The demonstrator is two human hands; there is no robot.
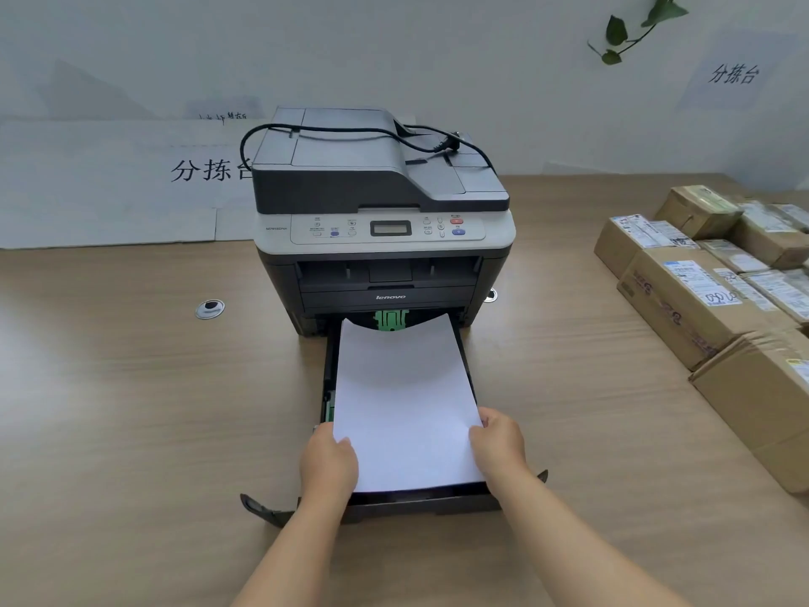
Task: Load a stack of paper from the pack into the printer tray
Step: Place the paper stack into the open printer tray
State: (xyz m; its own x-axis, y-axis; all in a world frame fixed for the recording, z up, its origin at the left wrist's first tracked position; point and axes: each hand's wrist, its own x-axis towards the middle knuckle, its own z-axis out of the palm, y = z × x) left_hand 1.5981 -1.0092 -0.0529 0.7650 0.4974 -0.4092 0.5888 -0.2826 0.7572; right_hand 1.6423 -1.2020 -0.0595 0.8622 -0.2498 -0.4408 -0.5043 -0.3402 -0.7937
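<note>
While the tray is sitting pulled out of the printer, both hands are gripping the paper at its near corners, the left hand on one side and the right hand on the other. The stack is lying over the tray, its far edge near a green guide.

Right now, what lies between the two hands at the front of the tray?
In the head view, the near end of the paper stack lies between the left hand and the right hand, over the pulled-out tray.
</note>
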